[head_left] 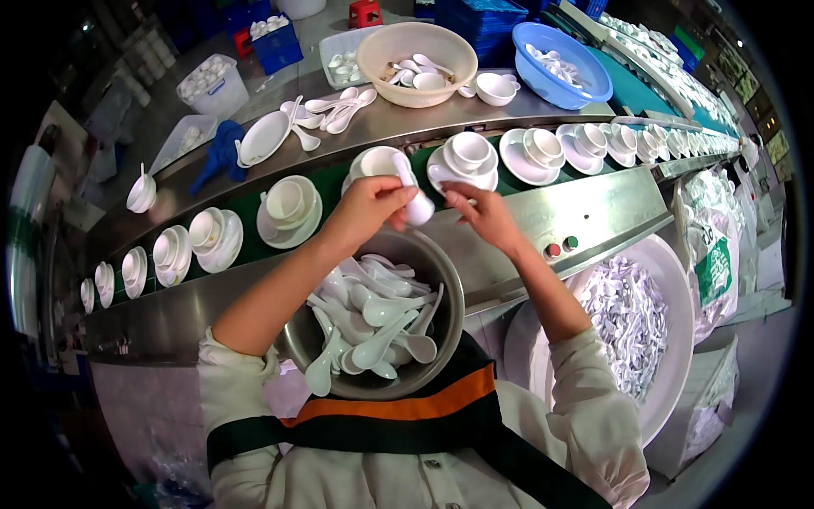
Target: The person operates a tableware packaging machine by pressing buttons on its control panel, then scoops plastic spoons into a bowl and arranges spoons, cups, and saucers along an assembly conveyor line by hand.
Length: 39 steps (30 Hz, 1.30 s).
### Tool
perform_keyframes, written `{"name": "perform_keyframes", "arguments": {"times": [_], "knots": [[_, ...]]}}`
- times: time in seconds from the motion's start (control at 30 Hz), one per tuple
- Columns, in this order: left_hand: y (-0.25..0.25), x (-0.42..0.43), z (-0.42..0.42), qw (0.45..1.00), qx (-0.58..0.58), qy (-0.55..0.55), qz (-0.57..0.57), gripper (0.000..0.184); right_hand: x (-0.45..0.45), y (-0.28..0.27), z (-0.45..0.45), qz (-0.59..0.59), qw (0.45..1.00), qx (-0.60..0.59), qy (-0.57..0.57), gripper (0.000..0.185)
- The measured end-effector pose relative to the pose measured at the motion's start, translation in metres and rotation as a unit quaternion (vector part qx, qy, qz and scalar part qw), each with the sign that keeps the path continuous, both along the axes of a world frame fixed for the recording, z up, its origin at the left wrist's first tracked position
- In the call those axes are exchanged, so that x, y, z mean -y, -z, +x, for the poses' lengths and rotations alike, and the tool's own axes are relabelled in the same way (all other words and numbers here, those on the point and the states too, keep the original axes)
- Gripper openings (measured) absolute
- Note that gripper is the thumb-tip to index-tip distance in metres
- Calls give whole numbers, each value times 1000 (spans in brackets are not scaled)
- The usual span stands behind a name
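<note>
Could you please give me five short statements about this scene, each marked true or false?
1. The left hand holds a white spoon. True.
2. The metal bowl is empty. False: the metal bowl is heaped with spoons.
3. Plates with cups line the green conveyor belt. True.
4. Both buttons are red. False: there is a red button and a green button.
5. The blue basin stands right of the beige basin. True.
</note>
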<state>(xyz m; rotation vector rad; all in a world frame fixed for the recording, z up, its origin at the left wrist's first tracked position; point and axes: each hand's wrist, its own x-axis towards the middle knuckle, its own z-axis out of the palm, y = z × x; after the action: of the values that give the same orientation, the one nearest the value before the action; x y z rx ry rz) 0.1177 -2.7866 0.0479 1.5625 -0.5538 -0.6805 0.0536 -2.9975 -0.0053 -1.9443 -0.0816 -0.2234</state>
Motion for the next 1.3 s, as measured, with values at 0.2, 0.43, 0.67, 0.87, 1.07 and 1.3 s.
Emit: {"name": "perform_keyframes", "arguments": {"times": [0.2,0.43,0.67,0.87,1.07,1.3], "knots": [[7,23,-11,991,-78,-61,-94,28,16,6,-7,45,997,0,70,28],[14,-11,-79,809,450,257,278,27,82,60,20,-510,826,13,240,18],[-4,-30,-47,923,216,198,251,17,28,-11,-11,-204,977,38,46,29],[-7,-17,-26,996,-55,-30,-58,20,-45,-37,-47,8,986,43,-161,28],[-8,-5,-17,977,-114,-127,-125,18,-27,-28,-41,115,988,-31,-93,19],[-8,-1,-18,980,-125,-127,-88,17,90,33,48,-113,962,-196,154,32]]}}
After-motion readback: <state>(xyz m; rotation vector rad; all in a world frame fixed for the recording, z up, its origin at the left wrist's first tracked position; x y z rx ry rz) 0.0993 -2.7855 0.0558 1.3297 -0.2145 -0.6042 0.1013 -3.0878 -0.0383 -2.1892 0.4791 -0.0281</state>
